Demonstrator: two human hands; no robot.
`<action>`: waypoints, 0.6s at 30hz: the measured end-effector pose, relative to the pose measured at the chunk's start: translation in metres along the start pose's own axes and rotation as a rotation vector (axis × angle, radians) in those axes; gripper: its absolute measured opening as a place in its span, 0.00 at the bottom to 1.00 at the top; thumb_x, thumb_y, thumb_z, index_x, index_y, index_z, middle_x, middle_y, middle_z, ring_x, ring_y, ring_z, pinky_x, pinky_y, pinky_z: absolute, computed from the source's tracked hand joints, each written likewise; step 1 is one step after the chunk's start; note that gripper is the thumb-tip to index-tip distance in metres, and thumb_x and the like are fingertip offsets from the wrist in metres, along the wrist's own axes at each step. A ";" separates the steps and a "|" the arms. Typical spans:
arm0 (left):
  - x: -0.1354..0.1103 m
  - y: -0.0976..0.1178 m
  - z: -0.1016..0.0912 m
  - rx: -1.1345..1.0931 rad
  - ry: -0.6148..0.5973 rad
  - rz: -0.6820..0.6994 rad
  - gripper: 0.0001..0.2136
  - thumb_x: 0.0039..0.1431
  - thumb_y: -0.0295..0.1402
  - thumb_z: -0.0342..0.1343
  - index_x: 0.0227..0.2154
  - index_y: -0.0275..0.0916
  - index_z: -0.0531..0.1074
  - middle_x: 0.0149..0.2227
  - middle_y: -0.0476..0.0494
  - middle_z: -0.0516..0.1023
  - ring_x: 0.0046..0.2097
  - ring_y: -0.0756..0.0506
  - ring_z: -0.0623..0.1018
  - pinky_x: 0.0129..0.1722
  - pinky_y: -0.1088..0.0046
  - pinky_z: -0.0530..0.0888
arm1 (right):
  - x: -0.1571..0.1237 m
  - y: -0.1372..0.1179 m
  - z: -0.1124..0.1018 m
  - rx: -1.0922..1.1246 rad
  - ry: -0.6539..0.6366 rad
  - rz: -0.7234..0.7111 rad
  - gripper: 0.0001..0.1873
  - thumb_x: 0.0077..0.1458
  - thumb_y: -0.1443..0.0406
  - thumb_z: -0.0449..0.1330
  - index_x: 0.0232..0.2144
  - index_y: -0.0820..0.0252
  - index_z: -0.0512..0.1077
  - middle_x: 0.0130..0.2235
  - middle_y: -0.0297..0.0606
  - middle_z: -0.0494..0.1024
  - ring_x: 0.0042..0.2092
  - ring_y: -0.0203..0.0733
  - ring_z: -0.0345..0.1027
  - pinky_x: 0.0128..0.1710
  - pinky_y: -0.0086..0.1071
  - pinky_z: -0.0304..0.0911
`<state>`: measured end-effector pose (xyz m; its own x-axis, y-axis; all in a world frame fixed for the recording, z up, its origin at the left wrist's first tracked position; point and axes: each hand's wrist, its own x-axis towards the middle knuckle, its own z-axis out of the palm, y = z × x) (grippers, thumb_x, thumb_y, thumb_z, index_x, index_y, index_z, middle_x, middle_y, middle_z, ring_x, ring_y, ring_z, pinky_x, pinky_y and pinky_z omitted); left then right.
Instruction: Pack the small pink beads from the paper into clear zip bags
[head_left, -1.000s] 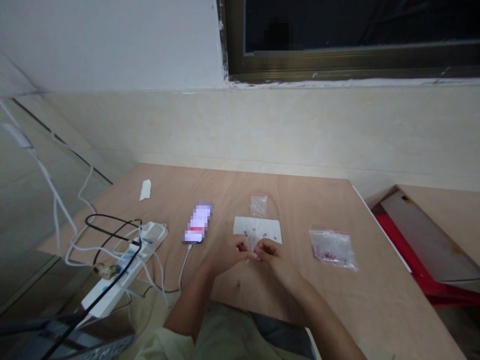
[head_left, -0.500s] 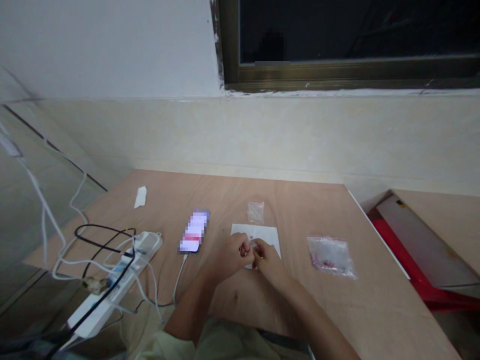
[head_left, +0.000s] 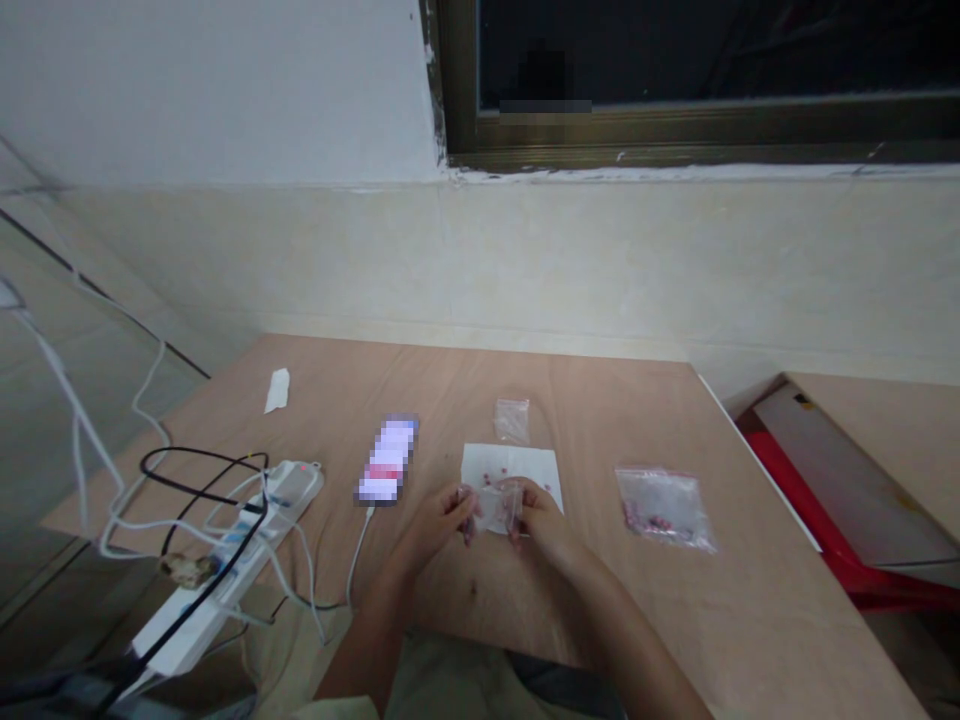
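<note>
Over the front part of a white sheet of paper (head_left: 536, 464), both hands are closed on clear plastic. My left hand (head_left: 433, 525) pinches a crinkled piece with pinkish bits showing in or behind it. Between the fingers of my right hand (head_left: 546, 518) is a small clear plastic bag (head_left: 511, 503). Whether one bag spans both hands or there are two pieces, I cannot tell. Several small dark-pink pieces (head_left: 491, 476) lie scattered on the paper. Just behind the sheet lies a small clear zip bag (head_left: 512, 420).
A larger zip bag (head_left: 666, 508) with dark-pink pieces lies to the right. On the left are a lit phone (head_left: 387, 460) on a charging cable, a white power strip (head_left: 225, 570) with tangled cords and a white scrap (head_left: 277, 390). A red object (head_left: 810, 520) stands beyond the table's right edge.
My hands were together over the paper and have moved apart, left hand to the left. The clear plastic and the pink pieces on the sheet now show between them. The view tilted slightly.
</note>
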<state>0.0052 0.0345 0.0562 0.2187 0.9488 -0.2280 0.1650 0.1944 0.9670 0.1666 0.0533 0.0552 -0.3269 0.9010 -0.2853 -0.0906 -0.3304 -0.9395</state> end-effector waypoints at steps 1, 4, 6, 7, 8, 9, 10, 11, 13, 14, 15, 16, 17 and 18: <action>0.000 -0.002 0.001 -0.023 0.035 -0.010 0.14 0.50 0.43 0.48 0.22 0.36 0.64 0.19 0.53 0.64 0.22 0.53 0.67 0.22 0.78 0.65 | 0.000 0.005 0.000 -0.009 0.049 -0.003 0.08 0.39 0.62 0.54 0.24 0.59 0.61 0.16 0.26 0.63 0.14 0.28 0.52 0.12 0.24 0.49; 0.004 -0.009 0.000 -0.028 0.144 -0.050 0.14 0.47 0.43 0.50 0.23 0.36 0.65 0.19 0.54 0.65 0.20 0.54 0.66 0.20 0.78 0.63 | -0.004 0.017 -0.002 -0.035 0.189 -0.032 0.12 0.45 0.55 0.51 0.27 0.57 0.57 0.18 0.26 0.63 0.14 0.30 0.56 0.12 0.24 0.52; 0.007 -0.014 -0.003 -0.010 0.197 -0.059 0.14 0.47 0.43 0.50 0.23 0.35 0.65 0.19 0.54 0.65 0.20 0.54 0.65 0.20 0.78 0.63 | -0.007 0.021 -0.003 -0.059 0.199 -0.057 0.15 0.47 0.52 0.49 0.28 0.57 0.57 0.22 0.28 0.65 0.16 0.29 0.58 0.12 0.23 0.52; 0.009 -0.017 -0.004 -0.007 0.218 -0.061 0.14 0.46 0.43 0.50 0.23 0.35 0.65 0.19 0.54 0.65 0.20 0.54 0.65 0.20 0.78 0.63 | -0.009 0.023 -0.003 -0.081 0.177 -0.062 0.15 0.47 0.52 0.49 0.29 0.57 0.58 0.24 0.29 0.66 0.17 0.29 0.58 0.12 0.22 0.52; 0.010 -0.019 -0.005 -0.004 0.236 -0.064 0.14 0.46 0.44 0.51 0.23 0.35 0.64 0.19 0.54 0.64 0.20 0.54 0.65 0.20 0.78 0.63 | -0.009 0.024 -0.003 -0.109 0.146 -0.062 0.16 0.46 0.52 0.50 0.29 0.57 0.59 0.25 0.29 0.65 0.17 0.29 0.58 0.11 0.22 0.51; 0.012 -0.022 -0.006 -0.001 0.253 -0.067 0.14 0.45 0.44 0.51 0.22 0.35 0.64 0.19 0.54 0.65 0.19 0.54 0.65 0.20 0.78 0.63 | -0.009 0.026 -0.002 -0.140 0.115 -0.063 0.15 0.46 0.52 0.52 0.28 0.58 0.59 0.24 0.29 0.64 0.17 0.28 0.57 0.12 0.22 0.51; 0.013 -0.025 -0.007 0.005 0.271 -0.072 0.14 0.45 0.44 0.52 0.22 0.35 0.64 0.19 0.54 0.65 0.20 0.54 0.65 0.20 0.78 0.63 | -0.008 0.028 -0.002 -0.170 0.095 -0.064 0.15 0.45 0.53 0.53 0.27 0.58 0.60 0.22 0.28 0.63 0.17 0.28 0.55 0.12 0.23 0.50; 0.014 -0.027 -0.009 0.012 0.283 -0.077 0.15 0.44 0.44 0.52 0.22 0.35 0.64 0.19 0.54 0.65 0.20 0.54 0.65 0.20 0.78 0.62 | -0.006 0.029 -0.002 -0.193 0.082 -0.064 0.15 0.44 0.53 0.54 0.25 0.59 0.61 0.21 0.27 0.63 0.16 0.28 0.54 0.13 0.23 0.50; 0.016 -0.031 -0.011 0.013 0.294 -0.087 0.14 0.44 0.44 0.52 0.21 0.36 0.63 0.18 0.55 0.64 0.19 0.54 0.64 0.19 0.78 0.62 | -0.001 0.033 -0.004 -0.210 0.076 -0.055 0.15 0.44 0.54 0.54 0.22 0.59 0.61 0.18 0.26 0.61 0.16 0.28 0.52 0.14 0.24 0.49; 0.017 -0.033 -0.012 0.006 0.291 -0.091 0.14 0.44 0.44 0.53 0.21 0.36 0.63 0.18 0.55 0.63 0.19 0.54 0.64 0.19 0.78 0.62 | 0.002 0.035 -0.005 -0.207 0.083 -0.046 0.15 0.44 0.54 0.54 0.21 0.59 0.61 0.17 0.26 0.61 0.16 0.28 0.52 0.14 0.24 0.49; 0.019 -0.034 -0.013 -0.002 0.284 -0.095 0.14 0.43 0.44 0.53 0.20 0.37 0.62 0.18 0.56 0.63 0.19 0.54 0.64 0.19 0.78 0.61 | 0.005 0.037 -0.006 -0.201 0.094 -0.037 0.14 0.43 0.54 0.54 0.21 0.59 0.61 0.17 0.27 0.62 0.16 0.28 0.52 0.14 0.24 0.48; 0.019 -0.035 -0.015 -0.010 0.277 -0.099 0.14 0.43 0.44 0.53 0.20 0.37 0.62 0.18 0.56 0.63 0.19 0.54 0.63 0.19 0.78 0.61 | 0.008 0.039 -0.007 -0.195 0.108 -0.030 0.14 0.43 0.54 0.54 0.21 0.59 0.61 0.17 0.27 0.62 0.16 0.28 0.52 0.14 0.24 0.48; 0.020 -0.036 -0.016 -0.018 0.276 -0.099 0.14 0.42 0.45 0.53 0.20 0.38 0.62 0.18 0.56 0.63 0.19 0.54 0.63 0.19 0.78 0.61 | 0.010 0.041 -0.009 -0.191 0.121 -0.026 0.13 0.42 0.55 0.55 0.20 0.59 0.62 0.17 0.27 0.62 0.16 0.29 0.52 0.14 0.24 0.47; 0.021 -0.036 -0.018 -0.020 0.274 -0.098 0.14 0.42 0.45 0.53 0.20 0.38 0.62 0.18 0.56 0.63 0.19 0.53 0.64 0.20 0.77 0.62 | 0.012 0.042 -0.010 -0.190 0.130 -0.023 0.13 0.42 0.55 0.55 0.20 0.59 0.62 0.16 0.27 0.62 0.16 0.29 0.51 0.14 0.24 0.47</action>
<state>-0.0130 0.0516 0.0190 -0.0658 0.9566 -0.2838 0.1529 0.2907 0.9445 0.1680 0.0533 0.0103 -0.2017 0.9405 -0.2736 0.0858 -0.2613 -0.9614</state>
